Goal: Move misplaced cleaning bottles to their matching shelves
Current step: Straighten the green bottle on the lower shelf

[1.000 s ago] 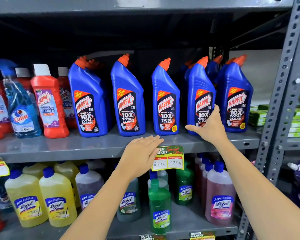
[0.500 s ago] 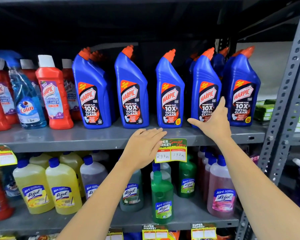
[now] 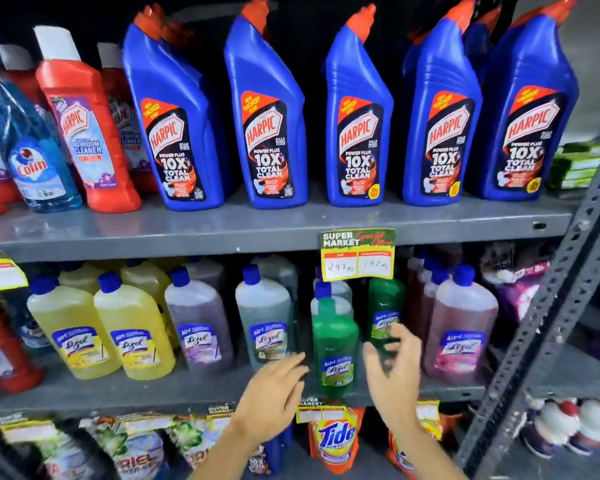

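Observation:
A small green Lizol bottle (image 3: 335, 344) stands at the front of the middle shelf (image 3: 118, 394). My left hand (image 3: 274, 389) is just left of it, fingers spread, holding nothing. My right hand (image 3: 394, 365) is just right of it, fingers curled and apart, in front of a second green bottle (image 3: 386, 306). Neither hand grips a bottle. On the upper shelf (image 3: 257, 230) stand several blue Harpic bottles (image 3: 265, 119), with red Harpic bathroom cleaner (image 3: 85, 126) and a blue Colin bottle (image 3: 32, 161) at the left.
Yellow (image 3: 132, 330), purple (image 3: 198, 320), grey-green (image 3: 265, 317) and pink (image 3: 461, 327) Lizol bottles fill the middle shelf. A price tag (image 3: 357, 254) hangs from the upper shelf edge. Tide pouches (image 3: 336, 434) sit below. A grey perforated upright (image 3: 561, 306) rises at the right.
Both hands dropped from the upper shelf edge down to the middle shelf, now flanking the small green Lizol bottle. The view moved closer and lower.

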Action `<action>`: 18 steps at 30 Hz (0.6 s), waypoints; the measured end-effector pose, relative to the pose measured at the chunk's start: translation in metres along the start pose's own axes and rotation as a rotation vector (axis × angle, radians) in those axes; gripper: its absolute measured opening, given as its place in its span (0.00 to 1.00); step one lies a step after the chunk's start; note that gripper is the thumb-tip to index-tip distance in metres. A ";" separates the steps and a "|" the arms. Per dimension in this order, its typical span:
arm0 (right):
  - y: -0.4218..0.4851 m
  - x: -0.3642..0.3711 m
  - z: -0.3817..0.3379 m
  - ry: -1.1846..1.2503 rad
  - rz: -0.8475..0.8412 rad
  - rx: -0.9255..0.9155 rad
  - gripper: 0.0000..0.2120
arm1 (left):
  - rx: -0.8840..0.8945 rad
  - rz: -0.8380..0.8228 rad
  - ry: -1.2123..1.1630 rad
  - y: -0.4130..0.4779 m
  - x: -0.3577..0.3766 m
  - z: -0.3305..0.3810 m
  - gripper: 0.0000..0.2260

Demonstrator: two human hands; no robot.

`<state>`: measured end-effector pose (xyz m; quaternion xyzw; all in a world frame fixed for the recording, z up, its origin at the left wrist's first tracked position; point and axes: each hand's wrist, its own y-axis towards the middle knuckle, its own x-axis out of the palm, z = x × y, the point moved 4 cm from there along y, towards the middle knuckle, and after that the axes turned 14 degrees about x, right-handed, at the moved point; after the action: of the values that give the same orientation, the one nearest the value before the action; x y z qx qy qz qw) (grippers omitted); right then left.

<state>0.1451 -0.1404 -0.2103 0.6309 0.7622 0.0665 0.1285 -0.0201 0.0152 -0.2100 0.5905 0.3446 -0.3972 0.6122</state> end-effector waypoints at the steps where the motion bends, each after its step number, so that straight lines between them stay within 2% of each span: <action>1: -0.008 0.009 0.010 -0.078 -0.070 0.030 0.29 | -0.004 -0.074 -0.009 -0.010 0.016 -0.001 0.14; 5: -0.026 0.039 0.035 -0.212 -0.271 0.168 0.46 | -0.001 -0.379 0.097 -0.038 0.060 -0.006 0.26; 10: -0.028 0.060 0.041 -0.290 -0.258 0.228 0.56 | -0.011 -0.415 0.140 -0.047 0.077 -0.013 0.32; 12: -0.029 0.065 0.044 -0.274 -0.243 0.264 0.56 | 0.007 -0.367 0.129 -0.048 0.079 -0.014 0.33; 16: -0.030 0.070 0.053 -0.252 -0.183 0.332 0.42 | -0.018 -0.398 0.121 -0.052 0.084 -0.018 0.34; 18: -0.027 0.069 0.055 -0.260 -0.177 0.333 0.40 | -0.031 -0.401 0.066 -0.053 0.087 -0.021 0.34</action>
<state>0.1226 -0.0812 -0.2777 0.5775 0.7920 -0.1538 0.1249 -0.0277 0.0297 -0.3124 0.5132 0.4814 -0.4863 0.5181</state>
